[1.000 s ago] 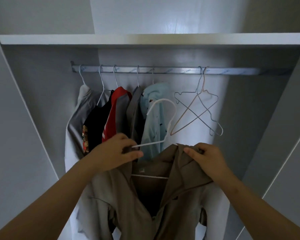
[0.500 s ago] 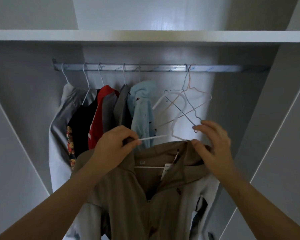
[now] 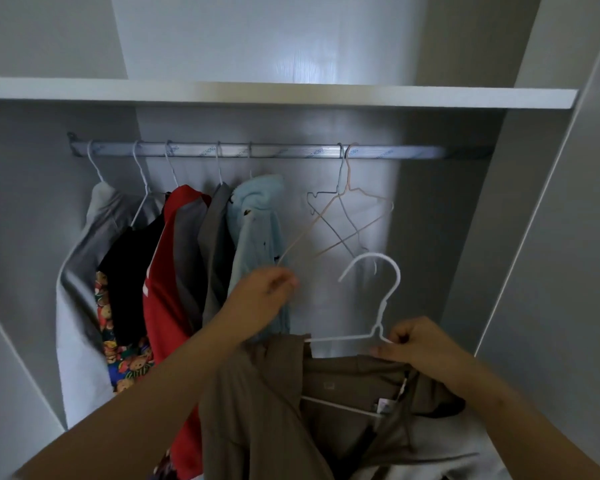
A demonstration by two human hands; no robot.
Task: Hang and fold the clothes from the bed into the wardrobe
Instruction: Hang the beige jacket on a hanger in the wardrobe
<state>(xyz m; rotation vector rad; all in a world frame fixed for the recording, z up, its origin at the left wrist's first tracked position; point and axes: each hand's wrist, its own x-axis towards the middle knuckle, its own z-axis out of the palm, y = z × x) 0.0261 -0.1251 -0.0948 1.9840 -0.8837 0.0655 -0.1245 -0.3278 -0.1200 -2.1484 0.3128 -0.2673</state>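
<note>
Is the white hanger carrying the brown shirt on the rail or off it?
Off. The white hanger has its hook free in the air below the rail; the right hand grips it, with the brown shirt draped on it.

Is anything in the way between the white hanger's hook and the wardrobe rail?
Yes: two empty wire hangers, one grey and one beige, hang crossed on the silver rail directly above the hook of the white wire hanger. Bare rail shows to their right.
</note>
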